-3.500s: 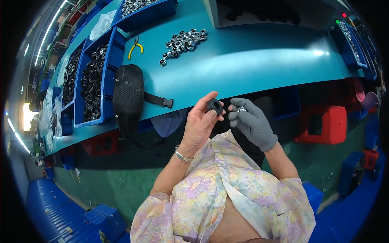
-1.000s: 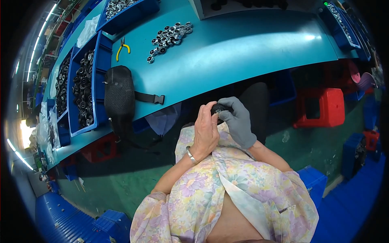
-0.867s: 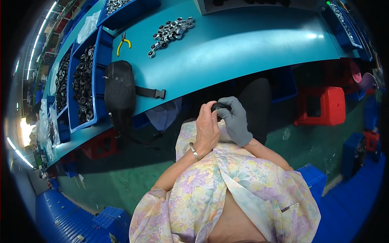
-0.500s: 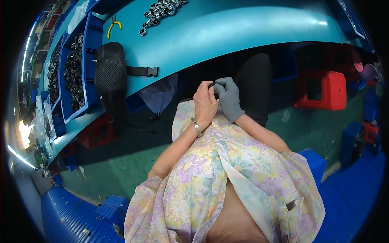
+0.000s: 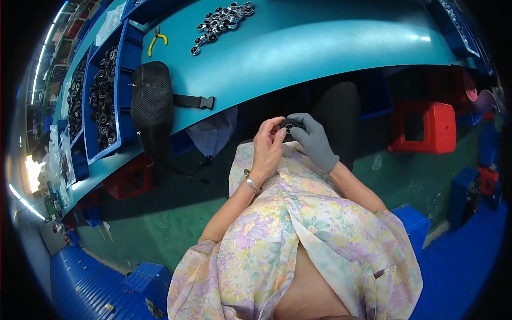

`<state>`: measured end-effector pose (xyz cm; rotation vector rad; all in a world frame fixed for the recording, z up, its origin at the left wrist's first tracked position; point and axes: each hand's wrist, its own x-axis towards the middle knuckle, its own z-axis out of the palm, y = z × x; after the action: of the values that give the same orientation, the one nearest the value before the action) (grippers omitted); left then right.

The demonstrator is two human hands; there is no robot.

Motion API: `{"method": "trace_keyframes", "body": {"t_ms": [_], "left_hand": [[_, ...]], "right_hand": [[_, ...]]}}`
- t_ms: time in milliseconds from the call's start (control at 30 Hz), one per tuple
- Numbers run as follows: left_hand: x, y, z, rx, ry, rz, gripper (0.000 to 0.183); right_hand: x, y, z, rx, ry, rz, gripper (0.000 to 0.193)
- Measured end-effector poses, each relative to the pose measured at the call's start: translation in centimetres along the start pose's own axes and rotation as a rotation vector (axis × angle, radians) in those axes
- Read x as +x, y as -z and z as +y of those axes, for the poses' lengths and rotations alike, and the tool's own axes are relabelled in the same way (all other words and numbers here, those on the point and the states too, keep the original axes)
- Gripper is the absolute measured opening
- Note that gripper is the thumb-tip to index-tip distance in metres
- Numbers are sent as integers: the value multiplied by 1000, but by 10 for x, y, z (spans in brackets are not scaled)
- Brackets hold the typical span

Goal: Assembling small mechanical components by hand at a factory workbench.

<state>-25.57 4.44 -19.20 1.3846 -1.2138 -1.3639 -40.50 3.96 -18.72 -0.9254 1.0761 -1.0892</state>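
Note:
Over my lap, a small round black part point(image 5: 289, 126) with a shiny centre is held between both hands. My left hand point(image 5: 268, 144), bare and with a metal bracelet at the wrist, pinches its left side with thumb and fingers. The right side is gripped by my right hand point(image 5: 314, 141) in a grey glove, its thumb near the centre. Fingers cover part of the rim. Similar black round parts point(image 5: 102, 96) fill a blue bin at the left of the table, and a cluster of shiny chrome-and-black parts point(image 5: 220, 24) lies on the tabletop.
The teal table point(image 5: 320, 40) curves ahead of my lap. Yellow-handled pliers point(image 5: 158, 41) lie beside the blue bin point(image 5: 121, 80). A black mesh pouch point(image 5: 152, 101) with a buckle strap rests over the table edge. A red stool point(image 5: 426, 128) stands at the right.
Both hands have moved slightly toward me and apart, and the black part now shows between them with its face turned up. The surroundings have shifted a little down in the view.

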Motion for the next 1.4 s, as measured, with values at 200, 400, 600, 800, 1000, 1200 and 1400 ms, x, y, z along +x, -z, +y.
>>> {"method": "trace_keyframes", "body": {"t_ms": [200, 400, 600, 800, 1000, 1200, 1400], "left_hand": [[-7, -5, 2, 25, -76, 1, 26], [-12, -3, 15, 77, -73, 38, 26], [-17, 3, 14, -78, -62, -62, 27], [-18, -2, 12, 77, -71, 35, 25], [-15, -4, 2, 155, 4, 110, 20], [-9, 1, 7, 342, -6, 86, 20], [-12, 0, 11, 296, 9, 111, 18]], "right_hand": [[-4, -3, -1, -73, 29, 13, 19], [0, -1, -12, -151, 61, -38, 18], [3, 9, -35, -275, 73, -252, 19], [-2, -4, -21, -418, 152, -151, 12], [-8, -20, 9, -619, 320, 67, 13], [-10, -25, 9, -447, 123, 89, 9], [-10, -21, 14, -461, 169, 78, 9]]}}
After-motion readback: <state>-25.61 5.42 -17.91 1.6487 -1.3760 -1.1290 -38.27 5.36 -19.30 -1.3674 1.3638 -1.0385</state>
